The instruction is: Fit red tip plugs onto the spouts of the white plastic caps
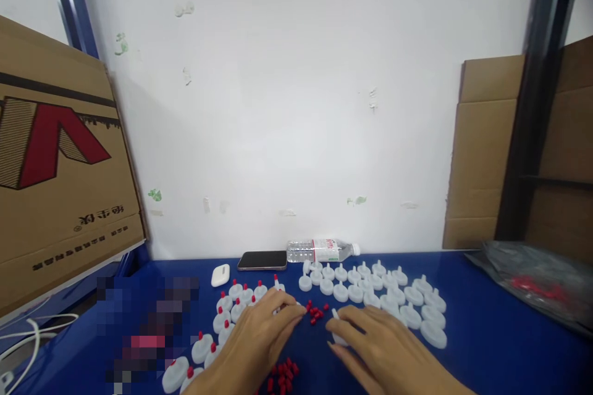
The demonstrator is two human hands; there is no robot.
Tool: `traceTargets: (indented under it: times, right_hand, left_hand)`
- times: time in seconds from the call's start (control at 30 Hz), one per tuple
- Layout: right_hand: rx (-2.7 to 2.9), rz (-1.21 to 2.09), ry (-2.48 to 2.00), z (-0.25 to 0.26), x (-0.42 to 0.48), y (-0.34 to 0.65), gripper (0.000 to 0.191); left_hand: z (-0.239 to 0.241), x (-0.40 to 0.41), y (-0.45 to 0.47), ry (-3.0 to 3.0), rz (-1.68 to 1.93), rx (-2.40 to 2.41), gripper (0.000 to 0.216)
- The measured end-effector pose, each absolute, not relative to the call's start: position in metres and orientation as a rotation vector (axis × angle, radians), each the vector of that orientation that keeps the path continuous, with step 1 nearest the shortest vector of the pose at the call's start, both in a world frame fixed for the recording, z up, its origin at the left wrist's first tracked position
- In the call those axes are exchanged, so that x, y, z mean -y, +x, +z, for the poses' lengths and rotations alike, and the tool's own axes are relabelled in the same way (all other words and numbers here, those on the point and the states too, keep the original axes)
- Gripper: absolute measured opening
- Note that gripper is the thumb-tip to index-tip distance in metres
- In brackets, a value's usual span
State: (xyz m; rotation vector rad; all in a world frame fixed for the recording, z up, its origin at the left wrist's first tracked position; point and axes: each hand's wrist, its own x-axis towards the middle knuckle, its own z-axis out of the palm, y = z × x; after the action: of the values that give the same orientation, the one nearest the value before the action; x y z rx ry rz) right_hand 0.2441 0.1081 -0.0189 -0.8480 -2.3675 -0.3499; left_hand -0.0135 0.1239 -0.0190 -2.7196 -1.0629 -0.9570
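My right hand is closed around a white nozzle lid, whose spout points up between thumb and fingers. My left hand has its thumb and fingers pinched together beside a small pile of red tips; whatever it pinches is too small to make out. To its left stand several white lids with red tips on their spouts, some hidden behind the hand and wrist. Behind my right hand spreads a group of white lids with bare spouts. More red tips lie near the front, between my forearms.
A phone, a white earbud case and a clear water bottle lie along the back of the blue table. A grey plastic bag with red contents is at right. Cardboard boxes and white cables are at left.
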Motion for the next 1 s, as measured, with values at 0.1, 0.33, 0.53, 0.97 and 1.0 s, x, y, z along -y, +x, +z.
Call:
traceTargets:
  times: [0.1, 0.33, 0.53, 0.97, 1.0]
  right_hand:
    - [2.395, -0.225, -0.845, -0.028, -0.106, 0.24, 0.016]
    - [2.4, -0.186, -0.789, -0.044, -0.107, 0.235, 0.019]
    - [2.446, -0.195, -0.724, -0.041, -0.106, 0.235, 0.015]
    - [2.427, -0.138, -0.732, -0.04, -0.104, 0.235, 0.018]
    - [2.423, -0.143, -0.727, -0.042, -0.106, 0.236, 0.022]
  left_hand:
    - [-0.014, -0.121, -0.006, -2.763, -1.259, 1.088, 0.02]
    - [-0.018, -0.117, 0.007, -2.941, -1.418, 1.614, 0.019]
    - [-0.029, -0.115, 0.011, -2.965, -1.458, 1.8, 0.021]
    - [-0.023, -0.116, 0.012, -3.13, -1.756, 1.709, 0.028]
    - [-0.025, -0.117, 0.012, -3.162, -1.804, 1.741, 0.031]
